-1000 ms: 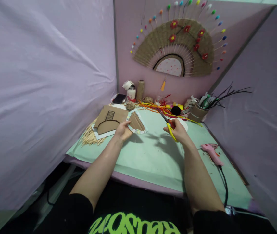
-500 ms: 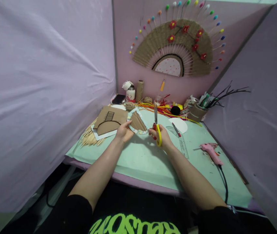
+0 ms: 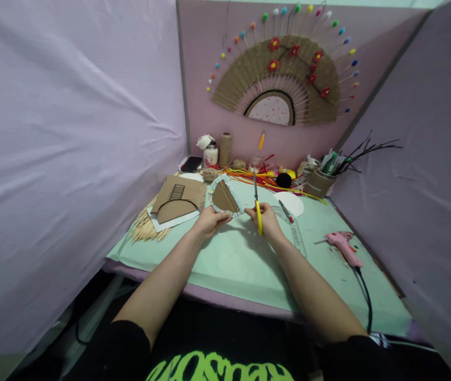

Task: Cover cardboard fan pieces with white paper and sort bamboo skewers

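Note:
My left hand [image 3: 211, 221] grips the lower edge of a half-round cardboard piece [image 3: 224, 197], thumb on top. A pale patterned border folds over the curved rim of that piece, and its bare brown middle faces me. In my right hand [image 3: 267, 218] is a pair of scissors [image 3: 257, 209] with yellow handles, its blades pointing away from me and looking closed. The right fingertips are close to the right corner of the cardboard piece; whether they touch it I cannot tell.
Left of my hands lie a cardboard sheet [image 3: 169, 189], a cardboard half-disc [image 3: 176, 210] and thin wooden sticks [image 3: 140, 227]. To the right are a white paper oval [image 3: 291, 203], a pen [image 3: 286, 210], a clear ruler [image 3: 298, 238] and a pink glue gun [image 3: 344, 247]. A decorated fan [image 3: 281, 79] hangs behind.
My left hand has slid right along the cardboard piece's lower edge, thumb now over it. The scissors have turned slightly in my right hand. The view has shifted a little.

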Action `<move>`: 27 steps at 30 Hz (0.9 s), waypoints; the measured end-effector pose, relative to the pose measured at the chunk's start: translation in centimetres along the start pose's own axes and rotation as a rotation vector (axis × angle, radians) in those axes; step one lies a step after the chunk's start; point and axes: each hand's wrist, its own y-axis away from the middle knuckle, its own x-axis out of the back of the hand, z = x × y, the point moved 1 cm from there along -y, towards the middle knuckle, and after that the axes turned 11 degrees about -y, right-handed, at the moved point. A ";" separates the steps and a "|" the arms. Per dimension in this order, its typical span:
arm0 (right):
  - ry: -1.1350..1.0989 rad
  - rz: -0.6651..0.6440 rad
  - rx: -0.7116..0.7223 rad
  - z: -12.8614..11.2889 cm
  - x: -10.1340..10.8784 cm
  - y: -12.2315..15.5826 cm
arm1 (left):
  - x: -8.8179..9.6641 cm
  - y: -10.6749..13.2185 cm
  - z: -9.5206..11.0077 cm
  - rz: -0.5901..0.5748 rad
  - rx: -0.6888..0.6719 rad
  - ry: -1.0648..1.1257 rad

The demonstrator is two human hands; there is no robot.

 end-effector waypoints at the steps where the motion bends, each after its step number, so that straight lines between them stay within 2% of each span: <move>1: 0.105 0.034 0.019 0.3 0.5 -0.4 | 0.0 0.0 0.0 0.009 0.006 -0.009; 4: 0.405 0.088 0.121 1.0 1.9 -1.5 | 0.0 0.0 0.1 0.023 0.017 -0.074; 7: 0.616 0.054 0.203 1.7 2.4 -2.1 | -0.2 0.0 0.0 0.051 -0.011 -0.182; 12: 0.743 -0.043 0.306 1.7 1.9 -2.0 | -0.2 0.0 -0.2 0.071 -0.091 -0.338; 14: 0.622 -0.032 0.324 1.2 1.8 -1.9 | -0.2 0.0 -0.2 0.061 -0.118 -0.386; 17: 0.143 0.025 0.248 0.2 2.1 -1.8 | 0.0 0.1 -0.2 0.045 -0.164 -0.512; 19: -0.155 -0.033 0.122 -0.4 2.1 -1.6 | 0.1 0.2 -0.2 0.000 -0.195 -0.598; 20: -0.237 -0.089 0.064 -0.6 2.1 -1.4 | 0.2 0.2 -0.2 -0.027 -0.206 -0.622; 22: -0.270 -0.210 -0.014 -0.9 1.9 -0.9 | 0.2 0.1 -0.3 -0.049 -0.209 -0.606; 27: -0.212 -0.460 -0.128 -1.2 1.8 0.2 | 0.3 -0.1 -0.1 0.021 -0.179 -0.349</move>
